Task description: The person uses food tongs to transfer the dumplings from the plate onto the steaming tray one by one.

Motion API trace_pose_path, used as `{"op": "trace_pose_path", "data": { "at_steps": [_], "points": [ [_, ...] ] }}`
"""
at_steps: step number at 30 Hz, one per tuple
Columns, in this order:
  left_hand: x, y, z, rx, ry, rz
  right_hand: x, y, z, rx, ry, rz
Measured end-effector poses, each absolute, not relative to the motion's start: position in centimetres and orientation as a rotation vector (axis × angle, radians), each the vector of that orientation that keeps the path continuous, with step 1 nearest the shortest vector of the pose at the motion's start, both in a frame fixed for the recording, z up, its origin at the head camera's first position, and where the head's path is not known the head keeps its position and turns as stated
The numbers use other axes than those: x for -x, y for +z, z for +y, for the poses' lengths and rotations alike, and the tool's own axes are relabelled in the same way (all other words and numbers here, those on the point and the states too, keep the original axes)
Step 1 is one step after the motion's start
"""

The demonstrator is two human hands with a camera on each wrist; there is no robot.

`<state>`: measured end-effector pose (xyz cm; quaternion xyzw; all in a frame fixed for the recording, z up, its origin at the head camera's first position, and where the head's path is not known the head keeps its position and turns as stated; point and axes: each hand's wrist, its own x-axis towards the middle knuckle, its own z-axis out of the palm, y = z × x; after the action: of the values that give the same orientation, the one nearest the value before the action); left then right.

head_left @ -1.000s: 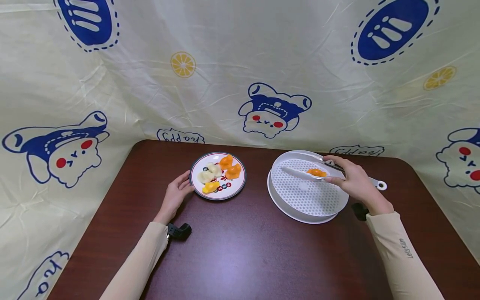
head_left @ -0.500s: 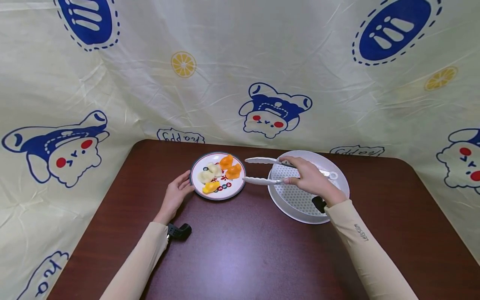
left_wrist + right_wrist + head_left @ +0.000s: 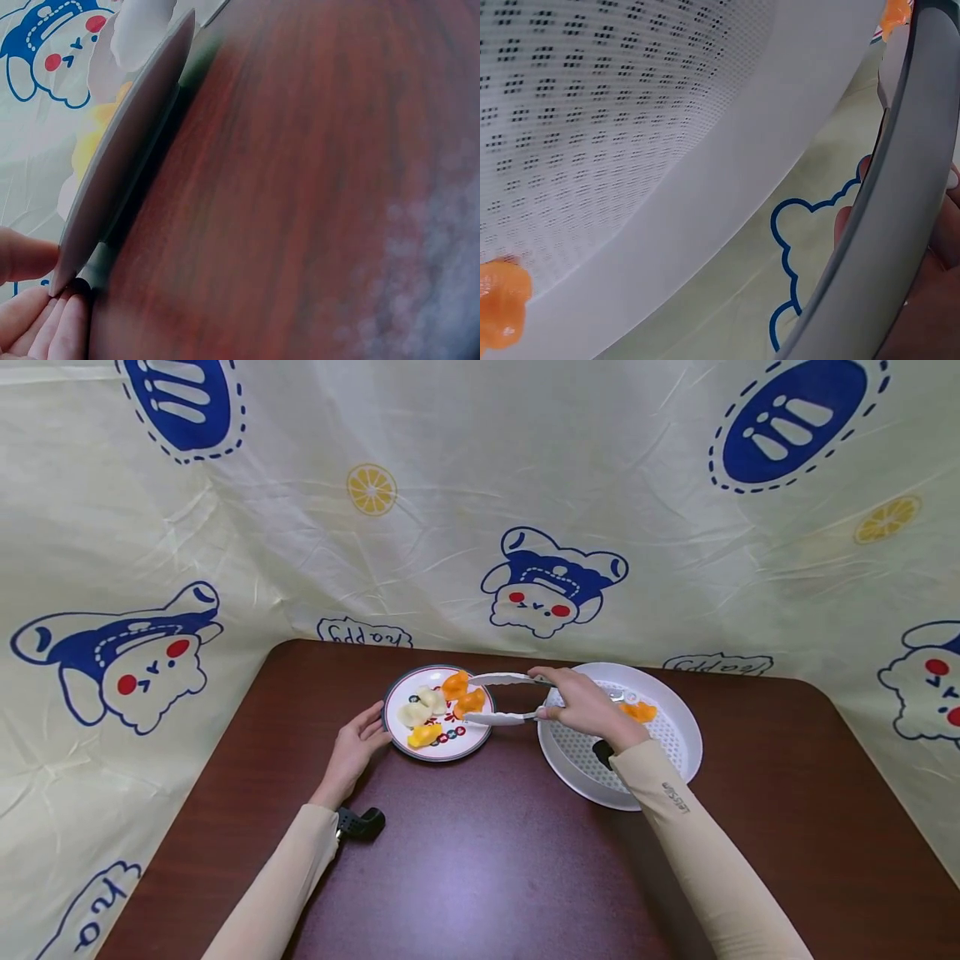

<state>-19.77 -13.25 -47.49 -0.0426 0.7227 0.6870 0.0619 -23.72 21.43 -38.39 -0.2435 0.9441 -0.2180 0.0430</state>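
Note:
My left hand (image 3: 352,756) pinches the left rim of a small round plate (image 3: 403,687), thumb above and fingers beneath in the left wrist view. On the plate lie two orange dumpling-like pieces (image 3: 470,702), two white pieces (image 3: 414,715) and a yellow piece (image 3: 425,735). My right hand (image 3: 585,706) grips a pair of tongs (image 3: 504,719) with pale tips. Their spread tips reach over the plate's right side, at the nearer orange piece. Another orange piece (image 3: 639,712) rests in the white perforated steamer tray (image 3: 684,718), under my right forearm.
The dark wooden table (image 3: 450,860) carries the plate at left and the steamer tray at right, both toward its far edge. Behind hangs a pale printed cloth (image 3: 420,568). Black wrist cameras (image 3: 362,824) jut from both wrists.
The tongs let go of an orange piece in the steamer tray, then moved left with my right hand until their tips came over the plate. My left hand stays at the plate's rim.

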Motion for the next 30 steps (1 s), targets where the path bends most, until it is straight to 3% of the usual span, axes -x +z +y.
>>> {"op": "trace_pose_path", "data": {
  "at_steps": [30],
  "points": [
    [19.9,-47.6,-13.3,0.122,2.080,2.196,25.1,-38.5,19.8,0.718,-0.698,2.858]
  ]
}}
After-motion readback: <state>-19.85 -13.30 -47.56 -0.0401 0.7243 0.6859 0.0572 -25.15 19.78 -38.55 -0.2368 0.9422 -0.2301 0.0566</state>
